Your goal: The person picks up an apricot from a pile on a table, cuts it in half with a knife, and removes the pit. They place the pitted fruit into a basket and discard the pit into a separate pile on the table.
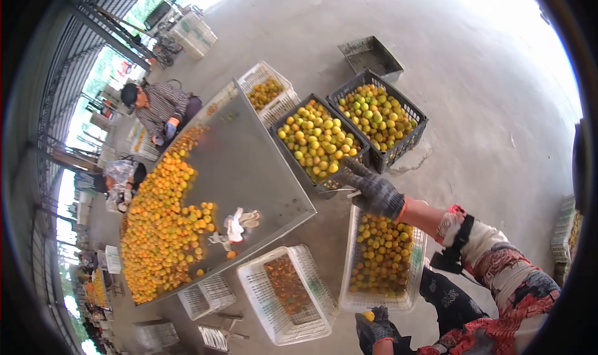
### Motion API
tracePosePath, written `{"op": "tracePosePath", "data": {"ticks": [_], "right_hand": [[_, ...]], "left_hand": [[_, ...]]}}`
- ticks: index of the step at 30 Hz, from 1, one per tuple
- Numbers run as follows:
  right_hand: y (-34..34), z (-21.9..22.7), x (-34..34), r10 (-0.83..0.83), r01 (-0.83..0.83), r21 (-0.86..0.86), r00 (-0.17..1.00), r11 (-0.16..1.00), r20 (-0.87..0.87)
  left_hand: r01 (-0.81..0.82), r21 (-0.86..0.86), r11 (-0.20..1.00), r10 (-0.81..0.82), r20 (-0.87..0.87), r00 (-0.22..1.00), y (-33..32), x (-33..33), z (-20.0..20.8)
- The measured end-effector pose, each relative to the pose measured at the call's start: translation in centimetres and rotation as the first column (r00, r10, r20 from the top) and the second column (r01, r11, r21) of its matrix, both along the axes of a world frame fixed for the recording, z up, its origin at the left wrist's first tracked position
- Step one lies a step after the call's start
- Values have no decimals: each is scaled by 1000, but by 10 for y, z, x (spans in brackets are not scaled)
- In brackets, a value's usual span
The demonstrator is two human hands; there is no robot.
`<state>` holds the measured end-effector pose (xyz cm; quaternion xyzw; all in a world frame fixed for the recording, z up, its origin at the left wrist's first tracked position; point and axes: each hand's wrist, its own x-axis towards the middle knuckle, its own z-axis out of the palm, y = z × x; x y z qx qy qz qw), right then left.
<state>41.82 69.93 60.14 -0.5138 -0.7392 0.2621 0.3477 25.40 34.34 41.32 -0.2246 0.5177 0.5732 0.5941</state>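
Observation:
My left hand (375, 331), in a dark grey glove, holds a small round orange-yellow fruit (369, 316) beside the near end of a white plastic crate (379, 302). That crate holds many similar greenish-orange fruits (381, 255). My right hand (375, 194), gloved in grey with a red cuff, stretches out over the crate's far end with its fingers apart. Its fingertips are close to the corner of a black crate (338, 185) full of yellow-green fruits (317, 142). A thin white strip shows under the right hand; what it is I cannot tell.
A metal sorting table (252, 168) bears a heap of orange fruits (159, 224) and white gloves (235, 225). Another white crate (321, 296) stands beside it. Beyond are a second full black crate (403, 154) and a dark tray (374, 57). Two people (163, 109) sit at the table's far side.

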Motion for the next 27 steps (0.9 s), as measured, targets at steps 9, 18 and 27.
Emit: {"op": "tracePosePath", "data": {"ticks": [9,18,27], "right_hand": [[-172,167,77,-98,117,59,960,991,-262],[-371,224,17,-300,31,-567,871,823,-388],[-507,271,-148,-560,126,-737,737,664,-379]], "left_hand": [[254,155,955,-179,-384,906,-38,46,236],[535,319,782,-321,-529,785,-152,-55,328],[443,351,825,-250,-476,843,-325,-248,350]]}}
